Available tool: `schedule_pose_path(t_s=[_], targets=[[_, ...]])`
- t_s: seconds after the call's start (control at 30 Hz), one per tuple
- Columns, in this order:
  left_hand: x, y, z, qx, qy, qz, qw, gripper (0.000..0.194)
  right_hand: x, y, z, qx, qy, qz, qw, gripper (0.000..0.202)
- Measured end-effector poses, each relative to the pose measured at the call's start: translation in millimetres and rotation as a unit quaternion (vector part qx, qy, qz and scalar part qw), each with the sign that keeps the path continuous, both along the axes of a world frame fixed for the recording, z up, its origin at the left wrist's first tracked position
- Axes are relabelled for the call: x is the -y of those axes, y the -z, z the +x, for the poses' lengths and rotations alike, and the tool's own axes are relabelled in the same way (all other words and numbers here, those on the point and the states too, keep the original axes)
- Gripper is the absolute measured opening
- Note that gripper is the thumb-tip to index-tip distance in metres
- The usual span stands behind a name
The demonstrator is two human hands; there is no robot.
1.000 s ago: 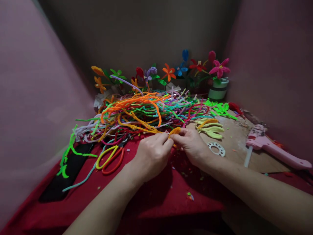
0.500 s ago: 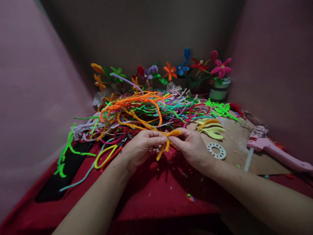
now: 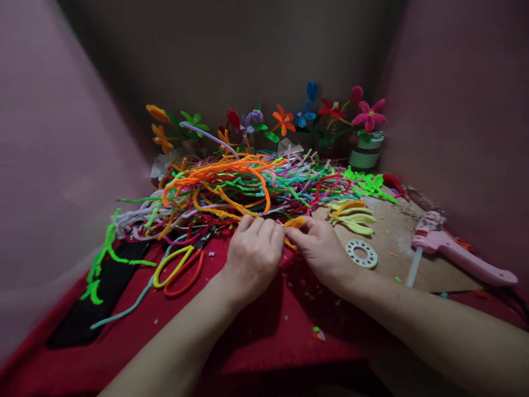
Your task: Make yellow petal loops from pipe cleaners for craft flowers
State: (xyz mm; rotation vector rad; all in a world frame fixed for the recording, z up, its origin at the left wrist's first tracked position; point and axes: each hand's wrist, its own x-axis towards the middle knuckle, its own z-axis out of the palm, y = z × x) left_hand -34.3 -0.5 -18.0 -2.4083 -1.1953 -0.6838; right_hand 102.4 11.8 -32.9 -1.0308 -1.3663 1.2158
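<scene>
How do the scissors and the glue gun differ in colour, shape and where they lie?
The scissors have one yellow and one red handle; the glue gun is mainly pink.
The scissors have two looped handles, the glue gun a single long grip.
The scissors' handles lie on the red cloth, the glue gun by the right side of the brown board.
Neither is held.

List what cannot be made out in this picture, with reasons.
- What the left hand grips: head view, hidden by its knuckles.
- Tips of the scissors: head view, lost among the fuzzy stems.
- Rest of the right forearm: head view, cut off by the right edge.
- What the scraps are: head view, too small.
</scene>
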Motion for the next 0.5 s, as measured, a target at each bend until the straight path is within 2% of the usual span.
schedule_pose_path(t_s=[0.03,0.1,0.17,0.2,0.23,0.27,0.33,0.4,0.43,0.5], targets=[[0,1.5,1,-0.035,0.008,0.035,0.999,0.022,-2,1.1,-1,-0.045,-0.009,-0.03,0.998,0.007],[0,0.9,0,-0.03,0.019,0.037,0.999,0.022,-4,2.6,-2,-0.124,-0.027,-0.082,0.988,0.011],[-3,-3.8,-4,0.082,0.025,-0.045,0.995,0.02,-6,3.0,-1,-0.172,-0.05,-0.125,0.976,0.017],[-6,-6.9,-8,0.171,0.025,-0.113,0.979,0.021,-6,2.8,0,-0.183,-0.061,-0.136,0.972,0.019],[-9,-9.8,-12,0.271,0.025,-0.188,0.944,0.023,-6,2.3,0,-0.188,-0.073,-0.137,0.97,0.02],[-13,-12.0,-17,0.374,0.024,-0.264,0.889,0.025,-6,1.5,1,-0.19,-0.085,-0.13,0.97,0.021],[-21,-13.3,-27,0.52,0.037,-0.4,0.753,0.028,-6,-0.6,2,-0.188,-0.107,-0.102,0.971,0.022],[-26,-10.9,-34,0.551,0.059,-0.53,0.642,0.026,-4,-3.1,3,-0.183,-0.127,-0.076,0.972,0.021],[-28,-9.1,-36,0.542,0.071,-0.583,0.602,0.026,-3,-4.4,3,-0.178,-0.133,-0.067,0.973,0.019],[-27,-6.1,-38,0.507,0.105,-0.657,0.548,0.028,-1,-7.2,4,-0.167,-0.143,-0.049,0.974,0.015]])
